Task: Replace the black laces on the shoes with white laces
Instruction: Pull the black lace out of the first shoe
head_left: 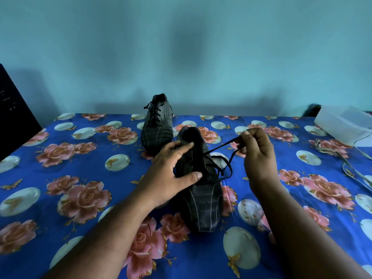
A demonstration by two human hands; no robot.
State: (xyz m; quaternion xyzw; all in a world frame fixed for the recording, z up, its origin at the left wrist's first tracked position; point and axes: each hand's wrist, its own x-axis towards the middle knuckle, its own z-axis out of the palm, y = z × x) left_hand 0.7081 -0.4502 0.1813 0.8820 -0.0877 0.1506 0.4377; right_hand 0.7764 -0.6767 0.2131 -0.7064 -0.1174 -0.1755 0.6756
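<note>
Two dark striped shoes lie on a blue flowered cloth. The near shoe point(203, 200) points its toe toward me. My left hand point(171, 170) rests on its left side, fingers and thumb spread over the upper, holding it down. My right hand point(256, 152) is pinched on the near shoe's black lace point(219, 147), pulled taut up and to the right; a loose loop of it hangs beside the shoe. The far shoe point(157, 125) stands behind, still threaded with its own black lace point(154, 113). Pale laces point(330, 150) lie at the right.
A white box point(346, 123) with a thin cord sits at the far right edge. A dark slanted panel point(14, 117) stands at the left edge. The blue flowered cloth point(80, 168) covers the whole surface up to a teal wall.
</note>
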